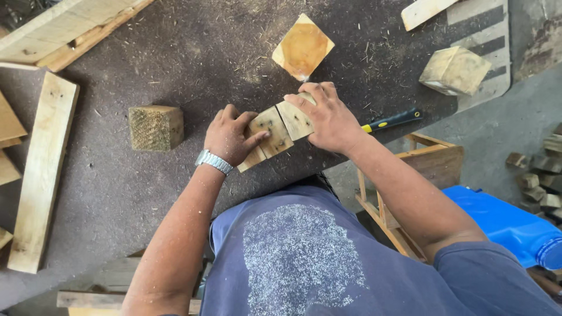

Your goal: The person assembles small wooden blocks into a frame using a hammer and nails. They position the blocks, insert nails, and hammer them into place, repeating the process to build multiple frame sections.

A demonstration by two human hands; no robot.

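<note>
A short wooden plank (276,132) with several nail heads lies at the near edge of a dark, sawdust-strewn worktable (193,58). It looks split or joined across its middle. My left hand (229,134), with a metal watch on its wrist, presses on the plank's near-left part, thumb on top. My right hand (326,116) covers and grips the plank's far-right end. Both hands hold the same piece flat on the table.
A square wood block (156,127) stands left of my hands, another block (302,47) beyond them, a third (454,71) at far right. A tool handle, black and yellow (393,120), pokes out behind my right hand. Long boards (42,175) lie left. A blue container (509,225) sits low right.
</note>
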